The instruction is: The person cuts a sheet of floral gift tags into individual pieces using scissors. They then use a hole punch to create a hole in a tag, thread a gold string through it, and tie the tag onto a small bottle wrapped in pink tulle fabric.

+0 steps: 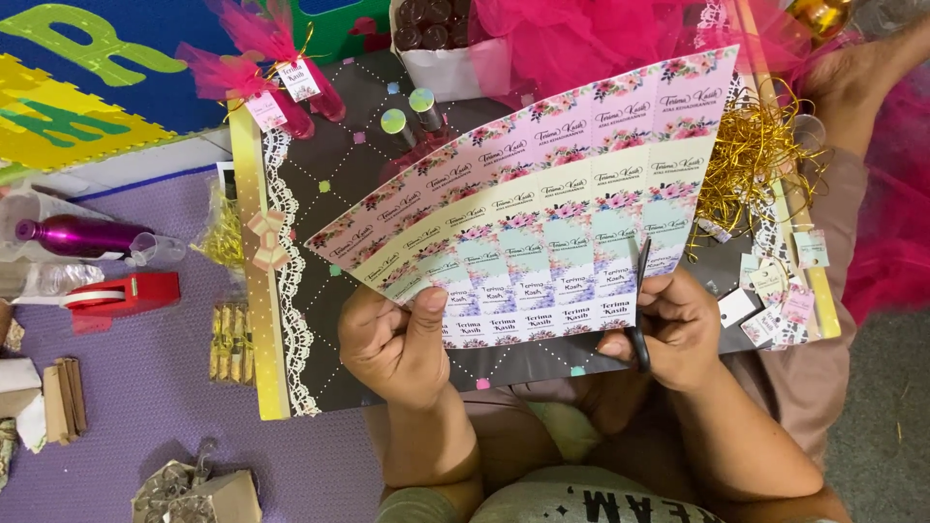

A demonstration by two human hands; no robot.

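Note:
My left hand [392,341] pinches the lower left edge of a printed sheet of small floral labels [542,208], pink at the top and pale green and white lower down. The sheet bows upward above a dark dotted box lid [329,165] with lace and gold trim. My right hand [678,329] grips black scissors [641,300], whose blades point up into the sheet's lower right part. Several cut-out tags [775,300] lie just right of that hand.
Two pink tulle-wrapped bottles with tags [271,73] and two silver-capped bottles [412,111] lie at the lid's top. Gold ribbon [751,160], pink tulle [581,34], a red tape dispenser [126,291], a magenta bottle [73,234] and a colourful foam mat [87,87] surround it.

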